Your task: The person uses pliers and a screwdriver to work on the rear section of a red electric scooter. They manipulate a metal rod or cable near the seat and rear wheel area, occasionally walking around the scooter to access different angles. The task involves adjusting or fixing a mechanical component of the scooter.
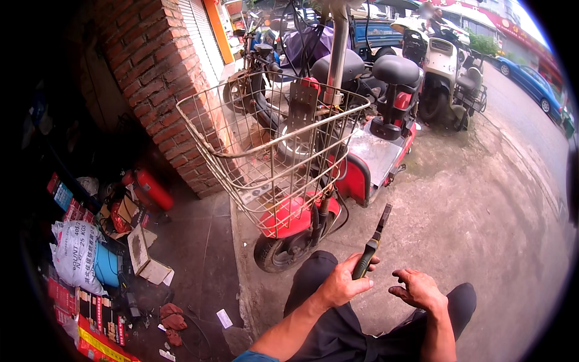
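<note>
My left hand [347, 283] grips the dark green and black handle of a hand tool [369, 256] whose narrow metal end points up and away from me. My right hand [416, 289] is beside it, fingers loosely bent and apart, holding nothing. Both hands are over my dark-trousered legs [458, 304]. Just ahead stands a red electric scooter [283, 214] with a large wire basket [271, 136] on its front, a grey footboard and a dark seat.
A brick pillar [145, 72] rises left. Below it lie a red cylinder [151, 187], white sack [78, 253], boxes and rags. More two-wheelers [440, 72] stand behind, near a person on the upper right. A blue car [531, 84] is on the road beyond the concrete pavement [494, 211].
</note>
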A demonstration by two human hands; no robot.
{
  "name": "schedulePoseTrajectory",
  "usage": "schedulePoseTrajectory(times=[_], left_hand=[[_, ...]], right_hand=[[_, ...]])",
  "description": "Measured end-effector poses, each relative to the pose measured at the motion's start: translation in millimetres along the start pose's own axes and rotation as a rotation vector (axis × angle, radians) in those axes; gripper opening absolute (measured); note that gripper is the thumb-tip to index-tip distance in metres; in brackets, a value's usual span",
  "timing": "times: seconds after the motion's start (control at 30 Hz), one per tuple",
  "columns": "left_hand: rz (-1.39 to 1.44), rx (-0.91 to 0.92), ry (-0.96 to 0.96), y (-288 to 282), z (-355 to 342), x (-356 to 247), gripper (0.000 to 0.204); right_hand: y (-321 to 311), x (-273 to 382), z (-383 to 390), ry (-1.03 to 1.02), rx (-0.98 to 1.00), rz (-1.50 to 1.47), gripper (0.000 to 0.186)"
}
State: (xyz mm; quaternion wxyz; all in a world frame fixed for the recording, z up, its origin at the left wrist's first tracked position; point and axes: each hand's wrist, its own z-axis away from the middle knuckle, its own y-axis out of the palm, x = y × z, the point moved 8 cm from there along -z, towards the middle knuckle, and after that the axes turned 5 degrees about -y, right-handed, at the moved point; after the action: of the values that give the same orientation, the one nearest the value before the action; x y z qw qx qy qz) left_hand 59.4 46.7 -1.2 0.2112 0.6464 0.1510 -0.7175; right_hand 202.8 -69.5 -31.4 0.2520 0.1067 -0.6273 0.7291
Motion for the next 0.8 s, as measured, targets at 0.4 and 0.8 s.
schedulePoseTrajectory(times=[0.4,0.8], left_hand=[[-0.021,-0.006,0.070,-0.3,1.0,-2.5,0.047],[-0.012,0.006,0.090,-1.1,-0.8,-0.1,0.048]], right_hand=[[-1.5,3.7,0.2,-0.008,-0.014,-0.016,0.043],[1.8,1.4,-0.9,0.034,0.011,-0.025,0.043]])
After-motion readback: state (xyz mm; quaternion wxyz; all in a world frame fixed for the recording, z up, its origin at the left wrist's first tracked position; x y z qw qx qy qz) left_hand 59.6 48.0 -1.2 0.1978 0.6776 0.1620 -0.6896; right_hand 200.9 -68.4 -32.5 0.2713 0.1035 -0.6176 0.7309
